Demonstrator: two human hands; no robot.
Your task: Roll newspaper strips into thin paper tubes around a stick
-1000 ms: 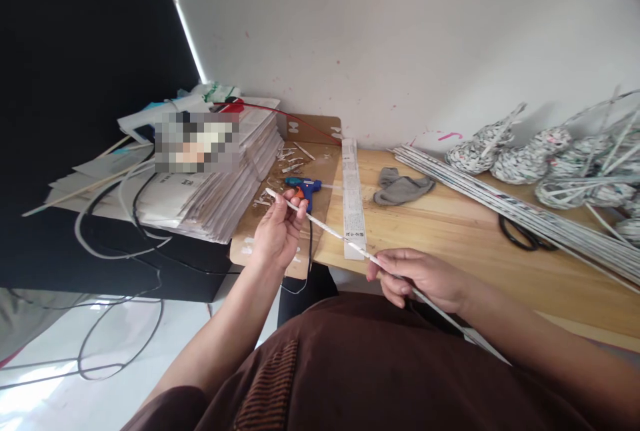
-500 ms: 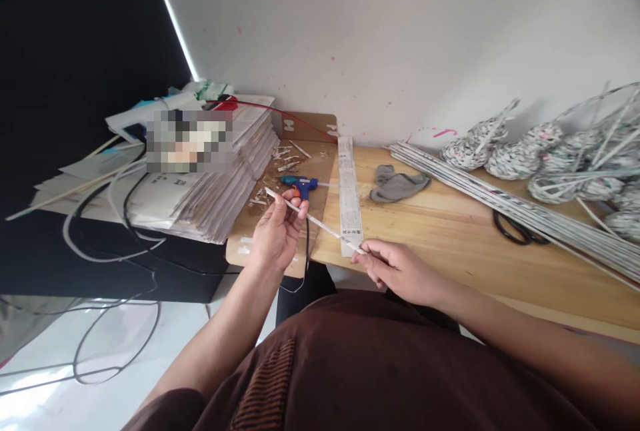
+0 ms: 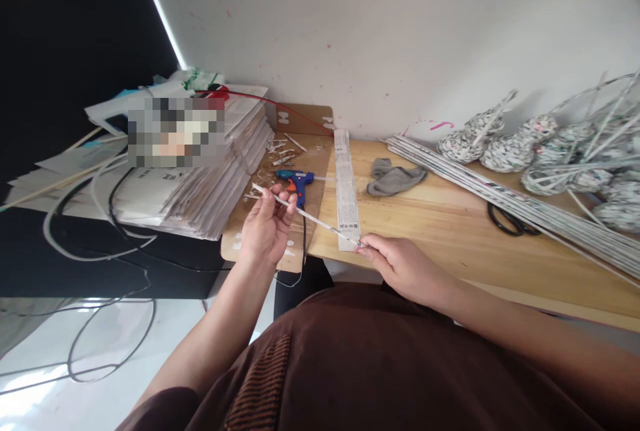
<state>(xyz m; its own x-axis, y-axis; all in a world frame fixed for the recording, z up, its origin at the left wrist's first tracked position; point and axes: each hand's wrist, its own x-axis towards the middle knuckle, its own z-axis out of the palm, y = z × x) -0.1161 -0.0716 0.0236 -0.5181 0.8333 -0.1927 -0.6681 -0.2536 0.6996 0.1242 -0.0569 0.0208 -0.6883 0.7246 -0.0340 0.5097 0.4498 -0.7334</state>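
Observation:
A thin rolled newspaper tube point(image 3: 320, 222) slants between my two hands, above the near edge of the table. My left hand point(image 3: 267, 221) pinches it close to its upper left end, palm turned up. The lower right end is gripped between the thumb and fingers of my right hand point(image 3: 393, 258), which hide the tip. Just behind my left hand lies a blue glue gun point(image 3: 299, 184) with an orange trigger, on a brown board. A flat newspaper strip point(image 3: 345, 181) lies lengthwise on the table behind the tube.
A tall stack of folded newspapers point(image 3: 200, 198) stands at left, with cables over its edge. Paper scraps point(image 3: 283, 151) litter the brown board point(image 3: 317, 151). A grey cloth point(image 3: 397, 178), a bundle of paper tubes point(image 3: 480, 191), black-handled scissors point(image 3: 505, 221) and several wound paper bundles point(image 3: 463, 141) occupy the right side.
The whole view has shifted slightly, so the scene sits a little higher and further left. Both hands still hold the tube at nearly the same slant.

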